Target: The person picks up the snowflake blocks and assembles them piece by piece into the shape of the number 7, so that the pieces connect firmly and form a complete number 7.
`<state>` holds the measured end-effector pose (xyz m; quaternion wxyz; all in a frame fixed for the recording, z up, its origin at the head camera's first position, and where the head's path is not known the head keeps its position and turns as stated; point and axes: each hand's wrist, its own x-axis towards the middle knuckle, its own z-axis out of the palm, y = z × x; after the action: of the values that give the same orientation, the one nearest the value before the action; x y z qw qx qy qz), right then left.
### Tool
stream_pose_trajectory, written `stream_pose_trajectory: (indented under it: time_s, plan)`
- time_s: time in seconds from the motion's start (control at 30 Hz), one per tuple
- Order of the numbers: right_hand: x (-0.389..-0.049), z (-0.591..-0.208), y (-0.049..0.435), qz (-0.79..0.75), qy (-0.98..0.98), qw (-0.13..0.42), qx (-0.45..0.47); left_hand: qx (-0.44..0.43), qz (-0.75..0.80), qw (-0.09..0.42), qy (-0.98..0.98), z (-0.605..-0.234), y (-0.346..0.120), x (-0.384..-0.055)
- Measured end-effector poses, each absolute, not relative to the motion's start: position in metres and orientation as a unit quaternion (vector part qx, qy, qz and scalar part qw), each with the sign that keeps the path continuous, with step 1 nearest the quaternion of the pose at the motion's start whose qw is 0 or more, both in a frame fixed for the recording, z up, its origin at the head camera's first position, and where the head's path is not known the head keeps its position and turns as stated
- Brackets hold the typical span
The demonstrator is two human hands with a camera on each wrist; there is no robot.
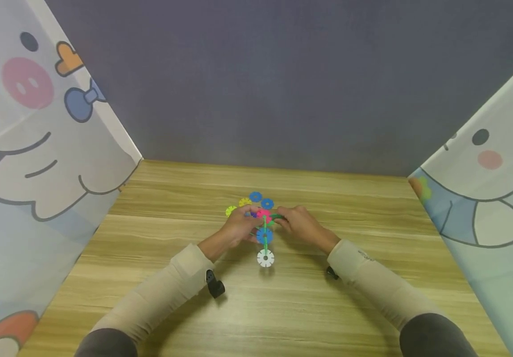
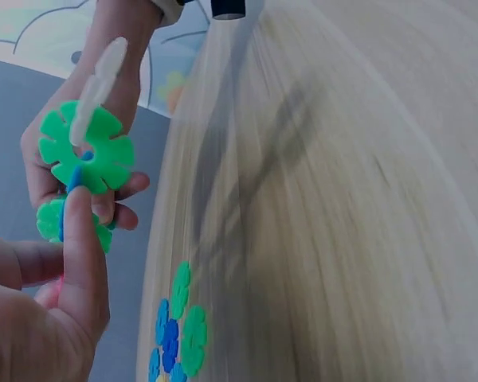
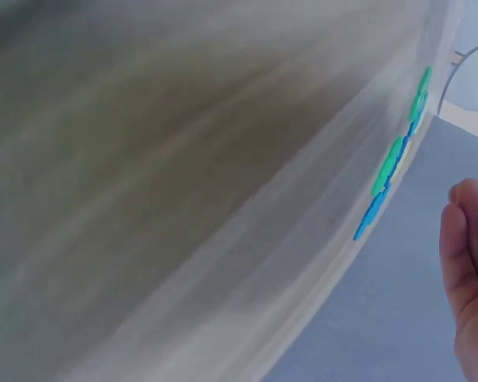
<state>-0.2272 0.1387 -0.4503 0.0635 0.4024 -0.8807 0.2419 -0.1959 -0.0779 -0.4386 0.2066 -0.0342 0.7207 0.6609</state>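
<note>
Slotted plastic discs are joined in a chain over the table. It runs from a white disc (image 1: 260, 259) at the near end through a green disc (image 2: 115, 153) and a blue disc (image 1: 260, 237) to a pink disc (image 1: 263, 214). My left hand (image 1: 237, 226) grips the chain from the left, its fingers about the pink and blue discs. From the other side my right hand (image 1: 301, 224) pinches a green disc (image 1: 276, 216) between thumb and fingers, right at the pink disc's edge. In the right wrist view, the held pieces are mostly out of frame.
Loose discs lie flat on the wooden table (image 1: 171, 307) behind the hands, among them a yellow disc (image 1: 244, 202), a blue disc (image 1: 267, 204) and a yellow-green disc (image 1: 229, 211). A grey panel (image 1: 256, 89) stands at the back, with cartoon-printed panels (image 1: 24, 148) at both sides.
</note>
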Motion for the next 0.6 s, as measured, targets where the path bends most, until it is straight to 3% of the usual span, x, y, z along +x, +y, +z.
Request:
stream_pose_trajectory:
  time_s: [0.23, 0.6]
  plan:
    - [-0.2277, -0.4487, 0.1353, 0.242, -0.874, 0.073, 0.415, -0.026, 0.658, 0.201, 0.725, -0.4382, -0.0773, -0.1951]
    - [-0.2285, -0.4524, 0.1359, 0.218, -0.887, 0.043, 0.406, -0.024, 0.662, 0.252, 0.706, -0.4450, -0.0811, -0.1971]
